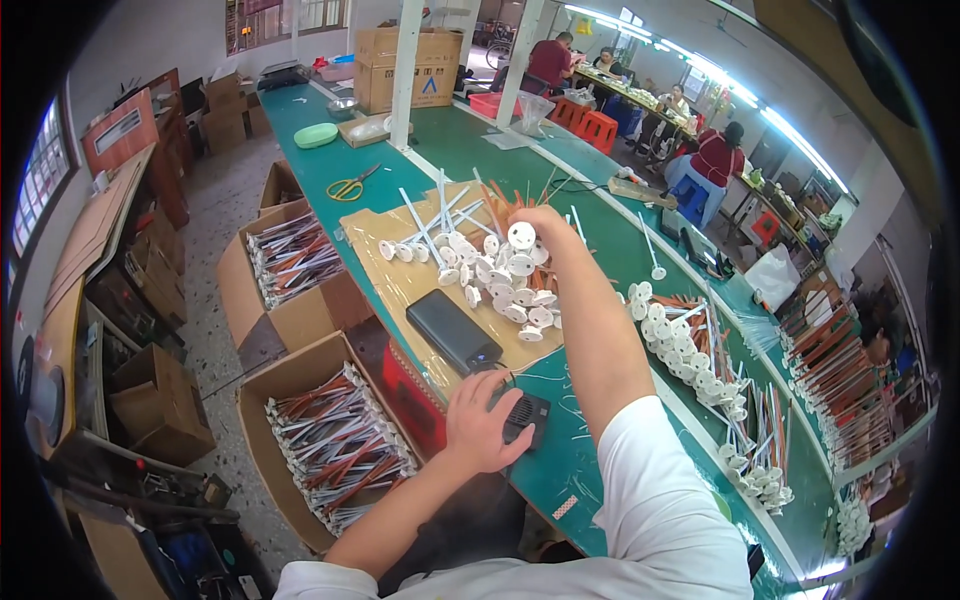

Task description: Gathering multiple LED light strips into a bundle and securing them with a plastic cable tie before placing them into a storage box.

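Right hand (pixel 540 222): at the upper edge of a heap of white disc-headed pieces (pixel 497 272), bent at the wrist, fingers curled down and mostly hidden. 1 white disc (pixel 521 236) shows right beside the hand, face toward the camera; cannot tell whether the fingers pinch it or only lie behind it. Left hand (pixel 484 425): palm down, thumb and fingers spread, over the near-left side of a small black device with a grille (pixel 527 413); cannot tell how firmly it presses.

Heap location: on a brown sheet (pixel 385 285) laid over the green counter (pixel 445 135). Pale and orange-brown stems stick out behind the discs. A black oblong box (pixel 452 332) lies on the sheet's near part, between the heap and the left hand.

Other items on the counter: yellow-handled scissors (pixel 350 187) and a light green dish (pixel 316 136), beyond the sheet to the left; a closed cardboard box (pixel 408 75) farther off. To the right of the right arm, a long row of similar pieces (pixel 690 345), plus 1 single piece (pixel 651 245) standing apart.

Left of the counter: 2 open cartons (pixel 237 290) (pixel 262 480) filled with bundled stems and white heads. Background: at least 4 people, 1 in dark red (pixel 718 155) on a blue stool (pixel 690 198).
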Available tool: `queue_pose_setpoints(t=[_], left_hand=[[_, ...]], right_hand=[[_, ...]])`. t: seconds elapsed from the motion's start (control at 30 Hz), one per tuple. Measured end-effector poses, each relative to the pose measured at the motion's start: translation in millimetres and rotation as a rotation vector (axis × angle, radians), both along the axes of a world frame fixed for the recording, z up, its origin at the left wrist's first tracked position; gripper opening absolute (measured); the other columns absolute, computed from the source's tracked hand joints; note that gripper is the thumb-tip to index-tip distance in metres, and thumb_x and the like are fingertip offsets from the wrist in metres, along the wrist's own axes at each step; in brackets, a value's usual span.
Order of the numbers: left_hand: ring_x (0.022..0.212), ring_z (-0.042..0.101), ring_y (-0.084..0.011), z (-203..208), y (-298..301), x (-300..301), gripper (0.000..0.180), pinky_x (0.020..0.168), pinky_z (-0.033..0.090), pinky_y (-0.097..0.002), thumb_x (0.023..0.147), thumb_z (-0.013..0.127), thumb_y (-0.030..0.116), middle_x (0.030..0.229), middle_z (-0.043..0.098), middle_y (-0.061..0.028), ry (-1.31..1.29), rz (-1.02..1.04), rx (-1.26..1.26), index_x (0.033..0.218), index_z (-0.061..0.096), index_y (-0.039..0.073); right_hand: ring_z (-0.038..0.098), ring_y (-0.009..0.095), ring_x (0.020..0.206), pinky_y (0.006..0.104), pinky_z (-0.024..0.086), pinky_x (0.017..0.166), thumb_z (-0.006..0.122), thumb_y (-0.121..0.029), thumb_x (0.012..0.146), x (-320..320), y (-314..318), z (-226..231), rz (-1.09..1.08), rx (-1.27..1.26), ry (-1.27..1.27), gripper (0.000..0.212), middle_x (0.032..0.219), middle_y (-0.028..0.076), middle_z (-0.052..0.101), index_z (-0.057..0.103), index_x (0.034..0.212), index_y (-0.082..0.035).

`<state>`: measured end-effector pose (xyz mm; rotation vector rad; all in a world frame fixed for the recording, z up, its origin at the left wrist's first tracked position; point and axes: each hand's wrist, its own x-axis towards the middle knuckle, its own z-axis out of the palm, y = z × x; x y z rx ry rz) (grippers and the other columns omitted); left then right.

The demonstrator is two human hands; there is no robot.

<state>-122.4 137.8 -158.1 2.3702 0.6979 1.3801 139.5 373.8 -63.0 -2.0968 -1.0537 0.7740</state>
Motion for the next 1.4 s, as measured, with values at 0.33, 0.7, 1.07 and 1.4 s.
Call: queue_pose_setpoints(t=[0.33, 0.7, 1.07, 1.4], left_hand=[[0.111, 0.049, -0.0378, -0.3, -3.2, 3.8, 0.043, 0.094, 0.039, -0.0485, 0.069, 0.070, 0.033, 0.120, 0.053, -0.0162, 0.007, -0.016, 0.012, 0.103, 0.063, 0.008], [0.117, 0.044, -0.0396, 8.9, -15.1, -5.9, 0.062, 0.098, 0.035, -0.0481, 0.072, 0.069, 0.041, 0.128, 0.046, -0.0202, 0.044, -0.053, 0.028, 0.119, 0.052, 0.006], [0.111, 0.052, -0.0193, 98.2, -74.7, 89.2, 0.045, 0.094, 0.044, -0.0336, 0.096, 0.053, 0.031, 0.119, 0.055, -0.0104, -0.189, -0.995, -1.063, 0.128, 0.049, -0.001], [0.106, 0.055, -0.0158, 73.6, -164.2, 149.4, 0.045, 0.092, 0.044, -0.0302, 0.104, 0.033, 0.033, 0.114, 0.059, -0.0074, 0.126, -1.368, -1.107, 0.131, 0.047, 0.000]], right_hand=[[0.057, 0.021, 0.052, 0.0361, 0.045, 0.046, 0.063, -0.005, 0.069, 27.4, -42.8, 34.2, -0.190, 0.330, 0.194, 0.006, 0.063, 0.008, 0.056, 0.059, 0.065, -0.002], [0.056, 0.021, 0.065, 0.0408, 0.055, 0.061, 0.054, 0.002, 0.073, -4.2, -196.4, 112.5, 0.006, 0.919, 0.494, 0.009, 0.074, 0.008, 0.051, 0.047, 0.073, -0.003], [0.047, 0.019, 0.067, 0.0366, 0.048, 0.060, 0.052, -0.003, 0.066, -53.4, -452.0, 51.6, 0.085, 0.944, 0.616, 0.018, 0.075, 0.008, 0.043, 0.035, 0.069, -0.007], [0.064, 0.023, 0.082, 0.0371, 0.051, 0.070, 0.060, -0.010, 0.087, -76.1, -525.8, -5.7, -0.462, 0.842, 0.145, 0.013, 0.086, 0.010, 0.064, 0.061, 0.095, 0.001]])
